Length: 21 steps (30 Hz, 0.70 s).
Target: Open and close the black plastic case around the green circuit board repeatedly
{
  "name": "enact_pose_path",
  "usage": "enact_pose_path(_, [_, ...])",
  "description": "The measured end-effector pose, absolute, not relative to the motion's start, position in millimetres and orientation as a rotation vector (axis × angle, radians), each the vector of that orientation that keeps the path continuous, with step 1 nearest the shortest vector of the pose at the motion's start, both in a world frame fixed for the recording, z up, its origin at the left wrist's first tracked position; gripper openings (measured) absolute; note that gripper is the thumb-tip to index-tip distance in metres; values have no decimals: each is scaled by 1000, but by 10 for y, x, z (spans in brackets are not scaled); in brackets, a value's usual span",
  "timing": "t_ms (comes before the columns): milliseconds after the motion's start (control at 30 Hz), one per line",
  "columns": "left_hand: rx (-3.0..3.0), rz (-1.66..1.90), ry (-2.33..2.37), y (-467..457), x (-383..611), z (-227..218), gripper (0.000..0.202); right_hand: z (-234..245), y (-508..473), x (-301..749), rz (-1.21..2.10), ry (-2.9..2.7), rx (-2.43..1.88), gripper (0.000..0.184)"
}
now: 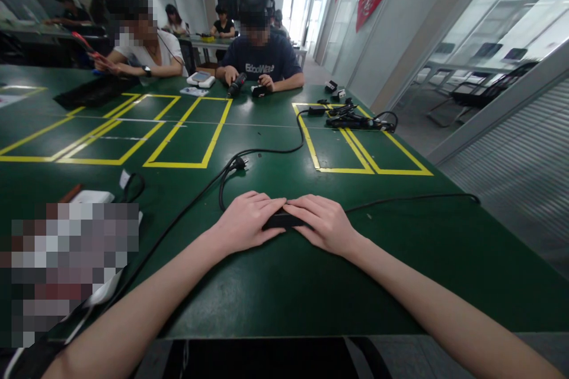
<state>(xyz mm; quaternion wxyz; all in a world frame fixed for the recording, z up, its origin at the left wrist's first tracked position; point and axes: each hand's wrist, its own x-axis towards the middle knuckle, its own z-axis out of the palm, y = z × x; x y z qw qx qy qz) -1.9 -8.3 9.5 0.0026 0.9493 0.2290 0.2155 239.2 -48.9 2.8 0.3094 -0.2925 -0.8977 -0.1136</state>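
Observation:
A flat black power adapter (284,221) lies on the green table (275,284) in front of me. My left hand (246,222) covers its left end and my right hand (322,224) its right end, palms down. The fingers of both hands are together and curved over the adapter, and the fingertips meet in the middle. Most of the adapter is hidden under them. One black cable (413,198) runs off to the right. Another black cable (222,186) loops left and back to a plug (240,162).
Yellow tape rectangles (186,136) mark the table's middle. A heap of black cables and adapters (355,120) lies at the far right. White devices (91,196) sit at my left. Two people sit opposite, one holding a black tool (236,84). More people sit behind.

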Motion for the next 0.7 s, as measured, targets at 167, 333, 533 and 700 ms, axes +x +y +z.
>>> enact_pose_path(167, [2941,540,696,-107,-21,89,34,35,-457,2408,-232,-2451,-686,24])
enact_pose_path(333, [2915,580,700,-121,-4,125,38,38,-488,2408,-287,-2430,-675,25])
enact_pose_path(533, [2943,564,670,-104,-12,105,36,53,-513,2380,-176,-2400,-737,28])
enact_pose_path(700, [2966,629,638,-80,-27,70,35,86,-552,2371,126,-2402,-824,26])
